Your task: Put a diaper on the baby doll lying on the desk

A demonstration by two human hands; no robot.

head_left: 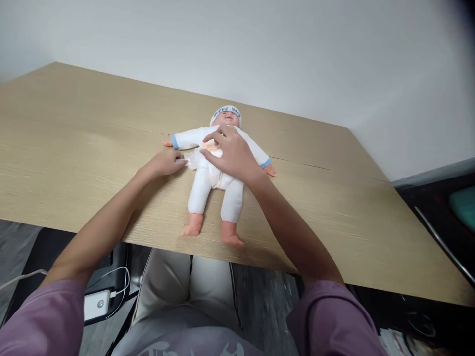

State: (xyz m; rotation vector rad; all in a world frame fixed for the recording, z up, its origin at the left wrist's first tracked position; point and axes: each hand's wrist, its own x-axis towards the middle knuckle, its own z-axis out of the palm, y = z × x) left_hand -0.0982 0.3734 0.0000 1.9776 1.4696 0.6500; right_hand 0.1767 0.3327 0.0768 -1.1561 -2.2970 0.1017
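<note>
Purple short sleeves point(328, 316) fill the lower corners, right up close, with grey lettered cloth between them and light trousers point(178, 277) beyond. Across the back runs the pale wall point(222, 49), and before it the wide wood-grain table point(111, 143). And there's the baby doll point(198, 190), flat on its back on the tabletop, head towards the wall, bare feet near the front edge, arms flung wide, white suit with blue cuffs! Over its middle goes the right hand point(237, 155), fingers bent, thumb and forefinger apart; whether the fingertips touch down, I cannot tell. Out to the side, the left hand point(165, 162), low by the tabletop, thumb and fingers clamped on the side tab point(191, 161) and drawing it out flat! That belongs to the white diaper point(218, 179), wrapped around the doll's hips, part of its front hidden under the right hand. Up top, a white cap point(227, 111) with blue lettering; down below, a white device point(97, 305) with a cable plugged in.
</note>
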